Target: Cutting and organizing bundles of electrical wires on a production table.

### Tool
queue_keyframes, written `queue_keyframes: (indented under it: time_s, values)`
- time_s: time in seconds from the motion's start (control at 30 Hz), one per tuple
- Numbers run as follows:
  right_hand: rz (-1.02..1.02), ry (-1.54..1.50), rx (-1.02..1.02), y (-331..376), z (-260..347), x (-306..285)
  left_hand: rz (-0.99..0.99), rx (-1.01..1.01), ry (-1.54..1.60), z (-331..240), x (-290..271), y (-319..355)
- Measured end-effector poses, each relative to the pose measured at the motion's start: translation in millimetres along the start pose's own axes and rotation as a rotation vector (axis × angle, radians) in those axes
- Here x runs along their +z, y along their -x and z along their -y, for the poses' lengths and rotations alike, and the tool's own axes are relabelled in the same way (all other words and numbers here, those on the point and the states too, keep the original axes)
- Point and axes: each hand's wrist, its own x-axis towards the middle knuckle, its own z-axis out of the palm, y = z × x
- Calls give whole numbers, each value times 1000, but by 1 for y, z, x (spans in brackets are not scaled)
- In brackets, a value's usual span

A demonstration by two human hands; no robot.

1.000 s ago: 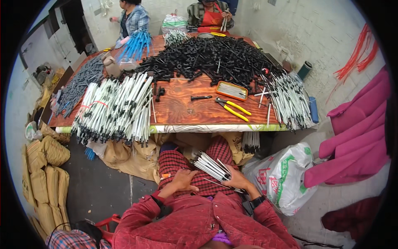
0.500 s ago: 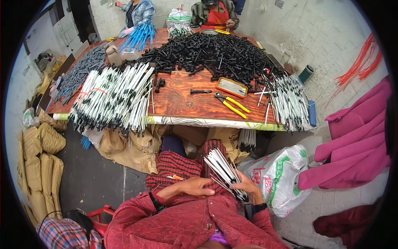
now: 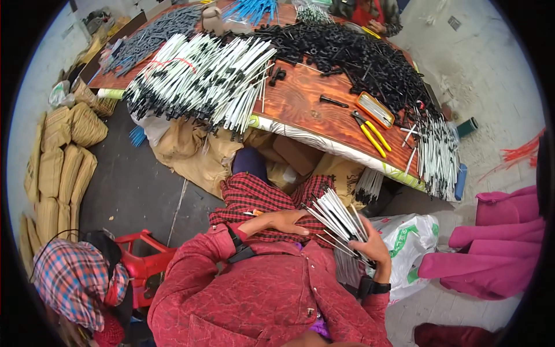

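Observation:
My right hand grips a bundle of thin white sticks with black ends over my lap. The sticks fan out up and to the left from it, and a few stray ones poke out sideways. Beside the bundle, my left hand lies over the checked cloth on my thighs. Its fingers are stretched out, close to the sticks, and nothing shows in them. On the table in front lies a big heap of similar white sticks, with a smaller pile at the right end.
Yellow-handled pliers, an orange-rimmed tray and a heap of black parts sit on the table. A white plastic bag stands to my right, a red stool to my left. Another person's hand shows across the table.
The view has turned, so the table now slants and sits higher in it. My right hand still grips the bundle, and the left stays over my lap.

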Motion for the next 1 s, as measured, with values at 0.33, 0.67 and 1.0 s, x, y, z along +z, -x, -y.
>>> queue_keyframes:
  time_s: [0.33, 0.67, 1.0]
  values:
    - [-147, -330, -350, -46, 130, 9, -173, 214, 368, -121, -70, 43]
    - [50, -821, -500, -153, 293, 100, -745, 534, 232, -205, -164, 90]
    - [233, -519, -495, -247, 373, 169, -893, -98, 196, -209, -285, 203]
